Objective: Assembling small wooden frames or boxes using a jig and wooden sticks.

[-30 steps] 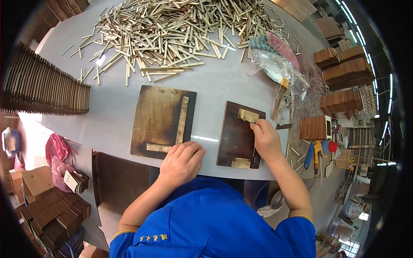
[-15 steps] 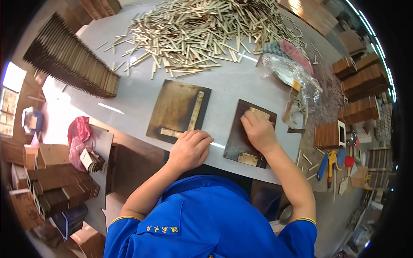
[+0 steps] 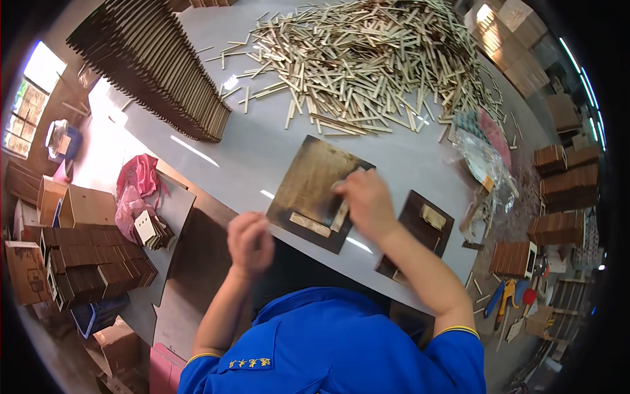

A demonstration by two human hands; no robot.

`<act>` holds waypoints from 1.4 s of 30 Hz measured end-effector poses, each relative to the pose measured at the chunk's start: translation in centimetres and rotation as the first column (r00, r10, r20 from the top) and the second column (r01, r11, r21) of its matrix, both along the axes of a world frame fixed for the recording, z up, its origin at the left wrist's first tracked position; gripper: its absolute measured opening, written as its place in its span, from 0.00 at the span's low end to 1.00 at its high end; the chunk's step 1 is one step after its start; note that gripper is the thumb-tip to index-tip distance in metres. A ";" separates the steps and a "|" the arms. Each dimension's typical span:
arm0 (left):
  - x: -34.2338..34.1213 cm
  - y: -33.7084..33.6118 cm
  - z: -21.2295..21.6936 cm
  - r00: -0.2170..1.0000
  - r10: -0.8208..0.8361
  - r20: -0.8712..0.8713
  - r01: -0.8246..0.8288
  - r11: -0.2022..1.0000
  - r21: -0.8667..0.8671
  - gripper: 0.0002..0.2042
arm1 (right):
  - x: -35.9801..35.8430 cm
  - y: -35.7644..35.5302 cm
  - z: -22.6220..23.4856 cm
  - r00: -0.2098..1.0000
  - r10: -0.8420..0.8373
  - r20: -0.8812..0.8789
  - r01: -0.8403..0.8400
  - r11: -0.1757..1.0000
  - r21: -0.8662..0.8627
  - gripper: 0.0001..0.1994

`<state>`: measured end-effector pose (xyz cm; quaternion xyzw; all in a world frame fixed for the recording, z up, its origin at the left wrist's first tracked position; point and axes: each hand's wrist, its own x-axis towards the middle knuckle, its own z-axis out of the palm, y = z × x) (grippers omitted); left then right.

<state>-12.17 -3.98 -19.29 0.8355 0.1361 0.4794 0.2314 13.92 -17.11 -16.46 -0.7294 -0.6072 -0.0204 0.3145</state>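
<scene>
A dark square board point(image 3: 308, 174) with a brown, worn top lies near the table's front edge. Two pale wooden strips are on it: one strip point(image 3: 310, 224) along the near edge, another strip point(image 3: 340, 216) along the right side. Over the right part of this board is my right hand point(image 3: 369, 200), fingers bent together at the upper end of the right strip; what they hold, if anything, is hidden. My left hand point(image 3: 251, 244) hangs in front of the table edge, curled and smeared by motion. Under my right forearm lies a second dark board point(image 3: 415, 213) with a pale block point(image 3: 432, 217) on it.
A heap of thin wooden sticks point(image 3: 367, 65) covers the far table. At far left stands a long row of thin brown boards point(image 3: 157, 65). Clear plastic wrap point(image 3: 482, 161) and a brush point(image 3: 478, 200) lie to the right. A side table point(image 3: 174, 217) bears a pink bag point(image 3: 134, 187).
My right hand has moved from the right board to the left board. My left hand has drawn back from the left board toward the left. The whole view has shifted.
</scene>
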 end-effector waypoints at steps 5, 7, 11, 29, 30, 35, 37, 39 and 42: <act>-4.4 6.4 -1.5 0.957 0.289 -0.039 -0.287 0.914 -0.287 0.19 | 5.0 4.5 -1.5 0.999 -0.049 -0.011 0.049 0.999 0.020 0.05; -4.3 8.2 -0.8 0.949 0.314 0.015 -0.292 0.898 -0.330 0.20 | 5.0 6.2 -1.6 1.000 -0.012 -0.023 0.013 0.999 0.043 0.05; -2.1 11.8 2.5 0.927 0.361 0.097 -0.317 0.898 -0.306 0.22 | 3.3 9.1 -1.0 0.998 0.055 -0.043 -0.053 0.997 0.054 0.08; -5.8 14.8 5.9 0.845 0.509 -0.163 -0.500 0.647 -0.576 0.23 | -0.3 11.4 -0.8 0.989 0.089 -0.115 -0.098 0.992 -0.076 0.08; -6.3 14.6 5.7 0.842 0.503 -0.194 -0.513 0.634 -0.579 0.23 | 1.2 11.3 -1.1 0.996 -0.007 -0.086 0.003 0.998 -0.057 0.09; -7.5 14.4 5.3 0.827 0.470 -0.310 -0.556 0.595 -0.580 0.26 | 2.8 6.3 1.5 0.969 -0.200 -0.145 0.180 0.973 -0.143 0.10; -7.7 14.0 5.2 0.834 0.434 -0.341 -0.551 0.612 -0.568 0.27 | 3.2 3.9 2.2 0.958 -0.245 -0.147 0.221 0.961 -0.164 0.09; -7.7 13.3 5.2 0.835 0.415 -0.362 -0.551 0.615 -0.564 0.28 | 3.5 2.9 2.5 0.946 -0.288 -0.148 0.260 0.948 -0.184 0.08; -6.7 10.2 4.9 0.851 0.355 -0.388 -0.525 0.579 -0.623 0.28 | 3.7 2.4 2.6 0.908 -0.348 -0.234 0.297 0.928 -0.225 0.08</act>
